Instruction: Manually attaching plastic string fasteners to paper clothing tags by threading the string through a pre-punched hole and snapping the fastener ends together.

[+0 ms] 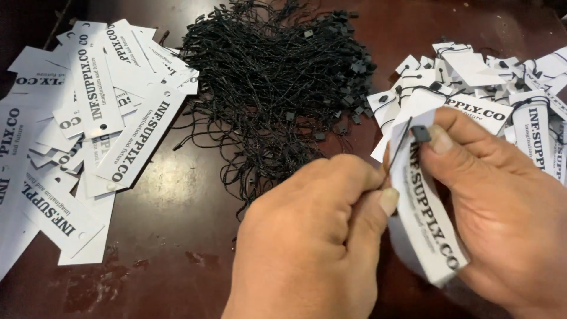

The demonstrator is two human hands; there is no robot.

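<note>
My right hand (502,218) grips a white paper tag (426,221) with dark printing, thumb pressed near a small black clasp at the tag's top. My left hand (307,236) pinches a thin black string (399,140) that runs up to that clasp. Both hands sit low in the middle and right of the view, touching each other around the tag. The tag's lower end curls between my right fingers.
A tangled heap of black string fasteners (277,82) lies in the top middle. Loose white tags (88,130) are spread at the left. Tags with strings attached (490,88) are piled at the right. All rest on a dark brown table (165,236).
</note>
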